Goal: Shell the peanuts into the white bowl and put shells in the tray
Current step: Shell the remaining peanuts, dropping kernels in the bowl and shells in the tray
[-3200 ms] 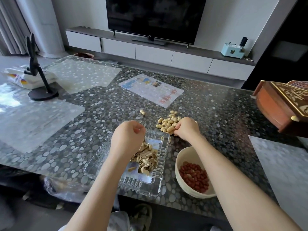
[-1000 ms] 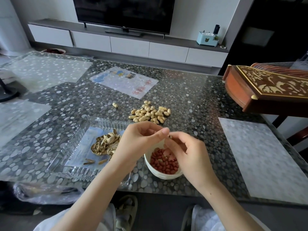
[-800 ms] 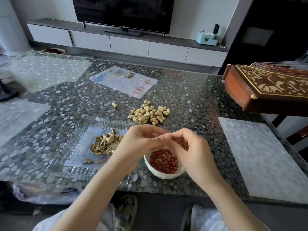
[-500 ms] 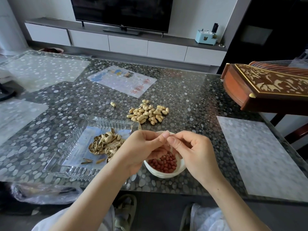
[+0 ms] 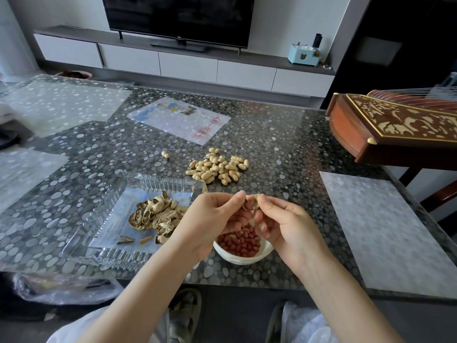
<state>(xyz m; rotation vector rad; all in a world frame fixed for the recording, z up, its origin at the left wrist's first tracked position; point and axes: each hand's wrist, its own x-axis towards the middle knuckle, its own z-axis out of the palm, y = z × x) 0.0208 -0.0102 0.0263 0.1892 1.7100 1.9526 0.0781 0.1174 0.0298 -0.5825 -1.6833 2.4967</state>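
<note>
The tray [image 5: 170, 184] at lower left is clear ribbed glass. The pebble-patterned tabletop [image 5: 284, 144] is glossy; the zither [image 5: 385, 134] at right is polished wood.

Soft daylight from left, glare on glossy surface [image 5: 284, 149]; sharp centre, wide-angle bend + slight blur at edges.

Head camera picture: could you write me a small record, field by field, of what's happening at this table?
hands: left hand and right hand both pinch a cracked peanut
white bowl: below the hands, holds red kernels
glass tray: left of the bowl, holds empty shells
unshelled pile: on the table beyond the bowl
stray peanut: alone, left of the pile
</note>
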